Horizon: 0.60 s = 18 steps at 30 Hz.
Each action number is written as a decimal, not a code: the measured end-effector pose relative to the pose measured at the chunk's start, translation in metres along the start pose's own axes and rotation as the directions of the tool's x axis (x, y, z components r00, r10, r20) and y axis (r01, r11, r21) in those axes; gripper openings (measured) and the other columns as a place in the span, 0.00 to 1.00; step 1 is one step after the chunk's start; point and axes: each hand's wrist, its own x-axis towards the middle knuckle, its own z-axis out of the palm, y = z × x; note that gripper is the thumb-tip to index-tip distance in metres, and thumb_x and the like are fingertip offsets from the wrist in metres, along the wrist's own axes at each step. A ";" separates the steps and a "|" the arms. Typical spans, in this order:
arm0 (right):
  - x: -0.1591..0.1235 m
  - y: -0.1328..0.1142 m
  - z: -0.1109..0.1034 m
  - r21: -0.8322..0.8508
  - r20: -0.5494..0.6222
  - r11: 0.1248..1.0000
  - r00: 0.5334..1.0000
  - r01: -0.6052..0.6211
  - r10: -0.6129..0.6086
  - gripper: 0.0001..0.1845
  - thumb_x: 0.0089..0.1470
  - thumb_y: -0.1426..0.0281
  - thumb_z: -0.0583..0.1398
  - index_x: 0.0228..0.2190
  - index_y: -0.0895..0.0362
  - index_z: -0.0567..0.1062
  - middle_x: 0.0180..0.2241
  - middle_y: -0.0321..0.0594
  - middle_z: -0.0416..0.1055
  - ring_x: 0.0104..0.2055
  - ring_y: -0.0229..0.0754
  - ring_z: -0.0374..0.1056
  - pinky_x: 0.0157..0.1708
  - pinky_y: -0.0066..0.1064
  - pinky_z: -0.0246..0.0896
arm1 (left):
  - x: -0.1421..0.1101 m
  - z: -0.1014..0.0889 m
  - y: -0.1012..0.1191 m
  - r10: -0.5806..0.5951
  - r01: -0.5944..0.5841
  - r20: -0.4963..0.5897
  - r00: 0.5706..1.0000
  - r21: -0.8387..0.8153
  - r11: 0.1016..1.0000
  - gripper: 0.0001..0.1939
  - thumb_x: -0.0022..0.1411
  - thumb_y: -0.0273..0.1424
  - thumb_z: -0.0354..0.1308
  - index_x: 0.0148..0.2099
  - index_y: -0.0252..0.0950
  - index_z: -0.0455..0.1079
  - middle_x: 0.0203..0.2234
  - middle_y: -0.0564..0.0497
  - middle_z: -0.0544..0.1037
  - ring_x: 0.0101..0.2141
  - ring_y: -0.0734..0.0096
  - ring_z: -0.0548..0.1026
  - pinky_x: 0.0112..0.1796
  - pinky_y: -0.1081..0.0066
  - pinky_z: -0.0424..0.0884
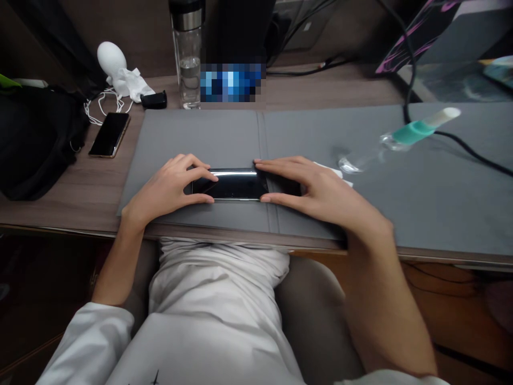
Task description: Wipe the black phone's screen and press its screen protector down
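Note:
A dark smartphone point(236, 187) lies flat, screen up, on the grey desk mat, with a bright streak of light along its upper edge. My left hand point(168, 184) grips its left end, thumb on the near edge and fingers on the far side and screen. My right hand point(316, 184) closes round the right end, thumb at the near edge and fingers along the far edge. Part of the phone's right end is in shadow under this hand. Partly hidden behind the right hand is a white piece point(331, 170), paper or cloth.
A clear bottle with a teal and white top point(417, 131) stands right of my hands. A black cable point(473, 152) crosses the grey mat point(433, 208). Another phone point(109, 135), a black bag point(36, 139), a glass water bottle point(189, 69) and white cords point(102, 104) are around the left side.

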 end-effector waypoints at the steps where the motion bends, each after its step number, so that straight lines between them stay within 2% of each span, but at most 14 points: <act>1: 0.000 0.000 0.000 0.001 0.000 1.000 1.000 -0.001 0.001 0.38 0.66 0.40 0.63 0.68 0.46 0.77 0.67 0.43 0.78 0.68 0.64 0.73 0.68 0.58 0.70 | 0.000 0.000 0.000 -0.003 0.003 0.001 1.000 -0.002 1.000 0.19 0.72 0.45 0.70 0.59 0.45 0.80 0.57 0.45 0.79 0.60 0.54 0.75 0.62 0.54 0.69; 10: 0.000 0.002 0.001 -0.007 0.002 1.000 1.000 -0.001 0.001 0.38 0.66 0.40 0.63 0.69 0.43 0.77 0.67 0.41 0.77 0.68 0.63 0.73 0.68 0.58 0.70 | 0.000 -0.001 0.000 -0.004 0.004 0.008 1.000 0.000 1.000 0.18 0.73 0.45 0.69 0.60 0.45 0.80 0.57 0.45 0.79 0.60 0.53 0.75 0.63 0.53 0.70; 18: 0.000 0.001 0.001 -0.012 -0.002 1.000 1.000 0.004 -0.004 0.37 0.67 0.41 0.63 0.69 0.45 0.77 0.67 0.42 0.77 0.68 0.63 0.73 0.68 0.58 0.71 | 0.000 -0.001 0.002 0.000 0.000 0.003 1.000 0.027 1.000 0.20 0.73 0.44 0.69 0.60 0.43 0.77 0.57 0.45 0.79 0.58 0.53 0.76 0.61 0.54 0.70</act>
